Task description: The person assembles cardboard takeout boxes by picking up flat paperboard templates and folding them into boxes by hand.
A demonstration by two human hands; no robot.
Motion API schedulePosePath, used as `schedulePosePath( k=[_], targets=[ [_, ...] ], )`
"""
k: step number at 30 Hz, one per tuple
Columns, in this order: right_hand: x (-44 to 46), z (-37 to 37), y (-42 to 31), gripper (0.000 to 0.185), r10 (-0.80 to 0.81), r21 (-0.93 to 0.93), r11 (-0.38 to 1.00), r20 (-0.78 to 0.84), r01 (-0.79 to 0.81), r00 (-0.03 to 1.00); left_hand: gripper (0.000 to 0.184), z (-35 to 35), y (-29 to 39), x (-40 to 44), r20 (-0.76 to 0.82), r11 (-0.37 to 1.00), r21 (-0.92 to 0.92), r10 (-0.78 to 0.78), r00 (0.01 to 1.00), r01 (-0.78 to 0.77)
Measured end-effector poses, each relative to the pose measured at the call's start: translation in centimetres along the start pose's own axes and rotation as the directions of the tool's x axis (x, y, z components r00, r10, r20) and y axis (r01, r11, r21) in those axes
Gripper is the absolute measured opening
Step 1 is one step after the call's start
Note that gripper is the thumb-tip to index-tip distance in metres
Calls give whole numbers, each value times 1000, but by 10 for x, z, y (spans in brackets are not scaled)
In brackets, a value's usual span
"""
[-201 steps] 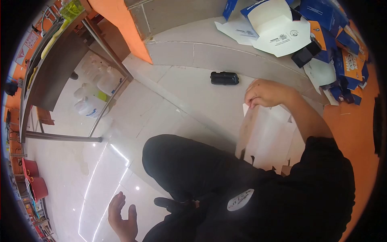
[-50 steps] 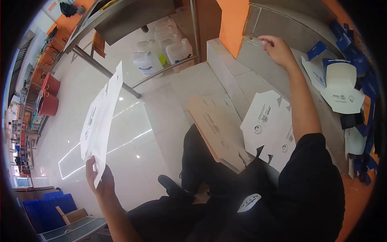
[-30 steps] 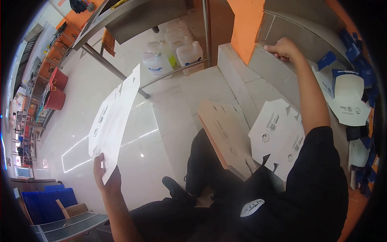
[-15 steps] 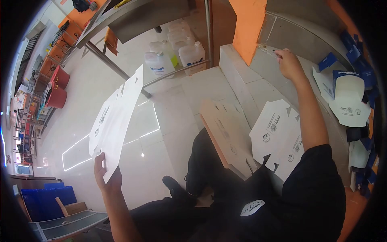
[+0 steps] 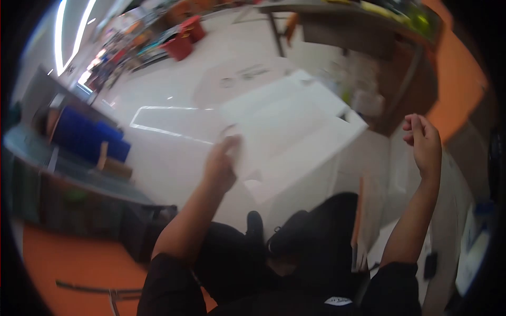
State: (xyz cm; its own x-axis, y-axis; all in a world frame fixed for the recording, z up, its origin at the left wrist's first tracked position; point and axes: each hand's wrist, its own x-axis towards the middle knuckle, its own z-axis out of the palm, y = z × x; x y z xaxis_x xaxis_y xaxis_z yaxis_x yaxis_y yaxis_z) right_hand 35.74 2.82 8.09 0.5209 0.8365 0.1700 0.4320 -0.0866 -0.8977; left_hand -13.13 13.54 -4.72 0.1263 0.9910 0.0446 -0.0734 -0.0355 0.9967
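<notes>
And here's the change: the white cardboard sheet [image 5: 298, 124], a moment ago held almost edge-on out to the left, now opens broad-faced across the middle, in front of the knees [image 5: 340, 205]. The left hand [image 5: 224, 160] has it by the near left edge, fingers closed around the rim, though blur hides exactly how the thumb sits. The sheet tilts over the floor [image 5: 163, 100], its printed flap at the far left and its plain face towards the wearer. Over on the right, the right hand [image 5: 421, 139] has swung in with the view and hangs just beyond the right corner, not touching; its fingers are half curled, and whether anything is tucked inside, I can't tell. So the left hand alone carries the sheet, but both hands now flank it. More cardboard [image 5: 359, 221] stands nearly edge-on by the right knee. Farther off, plastic jugs [image 5: 367, 100] sit under the table [image 5: 342, 39], red tubs [image 5: 187, 38] stand at the far left, and blue crates [image 5: 92, 137] are nearer on the left, all smeared by motion.
</notes>
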Motion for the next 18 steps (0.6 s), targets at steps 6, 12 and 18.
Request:
schedulePosePath(
  k=[6,12,18],
  targets=[
    [55,119,70,42,-109,614,767,408,-184,907,48,59,89,-29,84,870,-426,-235,968,248],
    [26,192,66,55,-220,842,432,447,-324,867,40,44,88,-33,-24,947,-278,-176,984,163],
    [1,177,47,53,-193,832,497,382,-246,904,47,45,92,-30,-96,973,-211,-117,989,95]
  ],
)
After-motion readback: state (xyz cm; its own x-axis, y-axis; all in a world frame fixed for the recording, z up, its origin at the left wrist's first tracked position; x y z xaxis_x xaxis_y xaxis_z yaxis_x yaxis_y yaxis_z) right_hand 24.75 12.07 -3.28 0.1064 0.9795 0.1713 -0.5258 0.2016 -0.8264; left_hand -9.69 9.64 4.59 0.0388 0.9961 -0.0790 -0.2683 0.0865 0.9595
